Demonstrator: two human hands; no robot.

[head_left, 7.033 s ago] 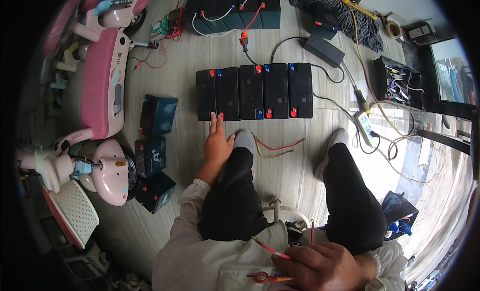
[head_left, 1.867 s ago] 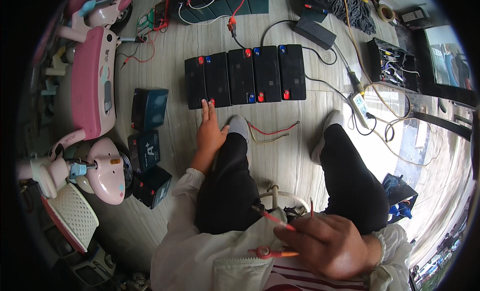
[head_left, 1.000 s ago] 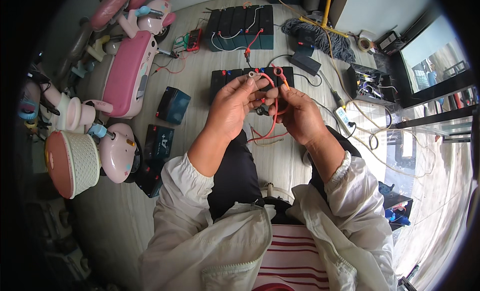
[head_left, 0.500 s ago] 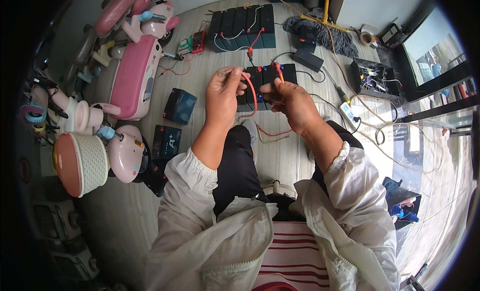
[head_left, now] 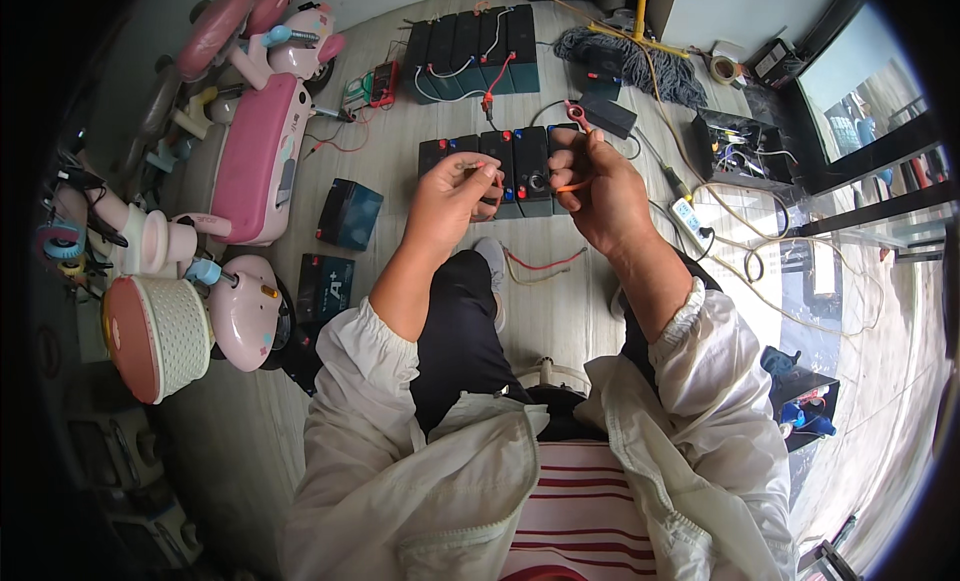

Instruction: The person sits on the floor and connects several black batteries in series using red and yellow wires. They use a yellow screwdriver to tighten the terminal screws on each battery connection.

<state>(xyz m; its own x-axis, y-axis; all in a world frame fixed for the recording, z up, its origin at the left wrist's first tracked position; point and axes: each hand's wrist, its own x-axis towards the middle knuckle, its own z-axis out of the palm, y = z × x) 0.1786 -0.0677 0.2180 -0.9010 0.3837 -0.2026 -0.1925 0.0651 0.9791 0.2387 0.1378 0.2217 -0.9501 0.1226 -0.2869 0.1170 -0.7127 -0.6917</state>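
My left hand (head_left: 446, 196) is closed in a pinch on a short red wire (head_left: 499, 181), mostly hidden behind the fingers. My right hand (head_left: 606, 191), to its right, is wrapped round a small hand tool (head_left: 576, 114) with a red end above the fingers and an orange part at the palm; its exact kind is unclear. Both hands are raised, a little apart, in front of a row of black batteries (head_left: 532, 161) with red and blue terminals. The hands cover part of that row.
Wired batteries (head_left: 470, 56) stand farther back, with a red multimeter (head_left: 383, 84) to their left. Two loose batteries (head_left: 350, 214) (head_left: 326, 284) and pink ride-on scooters (head_left: 262, 161) are at left. A power strip (head_left: 686, 218), cables, mop (head_left: 640, 66) and parts box (head_left: 741, 148) lie right.
The red wire's wide loop between my hands no longer shows. My right hand has turned, with the tool's red end now tilted left and more visible. The whole view has shifted slightly.
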